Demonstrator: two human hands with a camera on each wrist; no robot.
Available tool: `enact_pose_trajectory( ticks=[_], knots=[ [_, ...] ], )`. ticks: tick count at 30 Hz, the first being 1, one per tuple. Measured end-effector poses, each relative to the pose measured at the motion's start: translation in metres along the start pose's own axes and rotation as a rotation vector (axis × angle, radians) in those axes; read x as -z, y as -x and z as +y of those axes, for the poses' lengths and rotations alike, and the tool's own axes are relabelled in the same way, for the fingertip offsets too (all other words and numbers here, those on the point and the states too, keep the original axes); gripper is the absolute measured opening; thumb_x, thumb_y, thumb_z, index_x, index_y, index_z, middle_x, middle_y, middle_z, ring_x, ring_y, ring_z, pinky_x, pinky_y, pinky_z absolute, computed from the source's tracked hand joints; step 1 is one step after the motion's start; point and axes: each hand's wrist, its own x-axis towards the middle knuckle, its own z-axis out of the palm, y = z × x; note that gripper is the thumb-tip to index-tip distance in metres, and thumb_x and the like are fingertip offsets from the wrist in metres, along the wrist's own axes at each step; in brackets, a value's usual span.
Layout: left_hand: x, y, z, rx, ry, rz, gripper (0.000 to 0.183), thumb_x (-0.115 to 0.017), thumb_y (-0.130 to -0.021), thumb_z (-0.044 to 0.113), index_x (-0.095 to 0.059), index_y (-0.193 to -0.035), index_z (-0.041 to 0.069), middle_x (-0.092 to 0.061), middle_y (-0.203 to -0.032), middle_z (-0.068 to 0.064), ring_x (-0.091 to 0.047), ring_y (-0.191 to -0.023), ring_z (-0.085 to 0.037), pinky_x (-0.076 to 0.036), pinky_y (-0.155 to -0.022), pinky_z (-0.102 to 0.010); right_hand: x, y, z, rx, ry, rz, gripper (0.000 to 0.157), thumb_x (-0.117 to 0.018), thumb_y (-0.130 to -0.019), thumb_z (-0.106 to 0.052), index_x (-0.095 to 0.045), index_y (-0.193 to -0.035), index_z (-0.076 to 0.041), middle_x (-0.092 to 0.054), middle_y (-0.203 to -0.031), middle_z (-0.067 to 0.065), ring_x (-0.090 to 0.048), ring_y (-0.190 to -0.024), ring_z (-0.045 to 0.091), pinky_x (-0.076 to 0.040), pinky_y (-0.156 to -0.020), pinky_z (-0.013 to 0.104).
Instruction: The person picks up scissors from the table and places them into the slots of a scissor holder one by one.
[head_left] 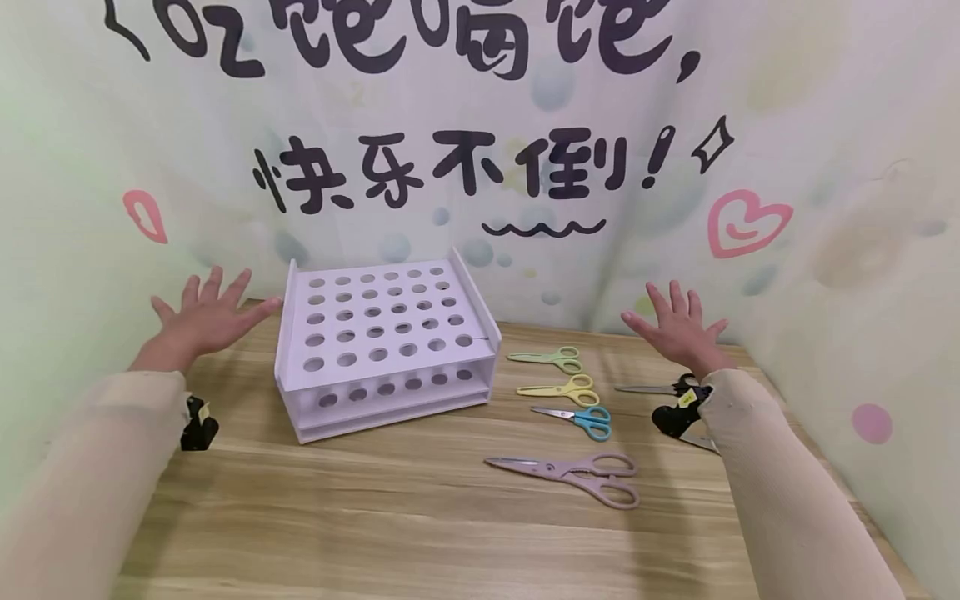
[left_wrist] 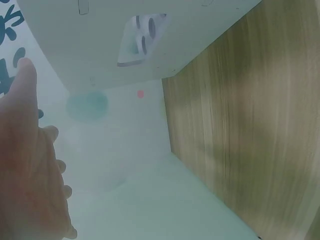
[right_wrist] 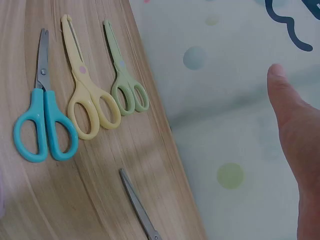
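Note:
My left hand (head_left: 206,321) is raised with fingers spread, just left of a white rack (head_left: 386,367) with rows of round holes; its thumb overlaps the rack's edge in the head view. My right hand (head_left: 686,332) is also raised and spread, above a pair of black-handled scissors (head_left: 652,388). Neither hand holds anything. Between rack and right arm lie green scissors (head_left: 551,358), yellow scissors (head_left: 562,391), blue-handled scissors (head_left: 581,418) and larger mauve scissors (head_left: 570,473), blades pointing left. In the right wrist view, a thumb (right_wrist: 290,105) shows beside the scissors.
The wooden table (head_left: 375,517) meets a printed curtain (head_left: 420,200) at its back edge, with more cloth at both sides. A black wrist device (head_left: 678,419) sits at the right sleeve, another (head_left: 198,423) at the left.

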Motion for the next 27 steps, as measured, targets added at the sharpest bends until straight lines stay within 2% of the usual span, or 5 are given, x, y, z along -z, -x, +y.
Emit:
enact_pose_trajectory(
  ticks=[13,16,18,21,27],
  knots=[
    [-0.004,-0.001,0.002,-0.016,0.026,0.033,0.087,-0.019,-0.088,0.068,0.007,-0.146,0.008,0.013,-0.142,-0.033,0.017,-0.124,-0.056,0.019,-0.081,-0.076,-0.001,0.003,0.005,0.019,0.01,-0.024,0.087,-0.031,-0.086,-0.068,-0.002,-0.148,-0.014,0.013,-0.148,0.022,0.016,-0.13,0.047,0.018,-0.08,0.077],
    [-0.003,0.0,0.006,-0.044,0.116,0.016,0.085,-0.02,-0.092,0.062,0.004,-0.145,0.001,-0.003,-0.142,-0.036,-0.001,-0.126,-0.057,0.004,-0.093,-0.074,0.0,0.008,0.005,0.059,-0.04,-0.077,0.086,-0.034,-0.088,-0.065,-0.006,-0.148,-0.01,0.002,-0.149,0.024,0.003,-0.132,0.047,0.006,-0.091,0.075],
    [-0.003,0.001,0.011,-0.074,0.201,0.002,0.082,-0.023,-0.094,0.057,-0.005,-0.144,-0.006,-0.019,-0.138,-0.038,-0.02,-0.124,-0.054,-0.016,-0.098,-0.068,-0.001,0.012,0.005,0.109,-0.096,-0.126,0.082,-0.038,-0.09,-0.059,-0.011,-0.147,-0.005,-0.013,-0.146,0.027,-0.013,-0.131,0.047,-0.009,-0.098,0.07],
    [-0.005,0.003,0.017,-0.099,0.377,-0.017,0.076,-0.03,-0.097,0.048,-0.018,-0.14,-0.012,-0.032,-0.131,-0.038,-0.038,-0.117,-0.05,-0.042,-0.089,-0.055,-0.004,0.022,0.006,0.189,-0.155,-0.171,0.072,-0.046,-0.093,-0.047,-0.025,-0.142,0.002,-0.041,-0.131,0.029,-0.04,-0.119,0.044,-0.036,-0.092,0.058],
    [-0.013,0.002,0.025,-0.048,0.674,-0.015,0.073,-0.046,-0.094,0.042,-0.023,-0.139,-0.011,-0.031,-0.137,-0.032,-0.046,-0.114,-0.036,-0.053,-0.077,-0.038,-0.024,0.043,0.012,0.318,-0.218,-0.183,0.051,-0.055,-0.093,-0.031,-0.046,-0.129,0.005,-0.063,-0.103,0.018,-0.059,-0.094,0.031,-0.051,-0.075,0.043]
  ],
)
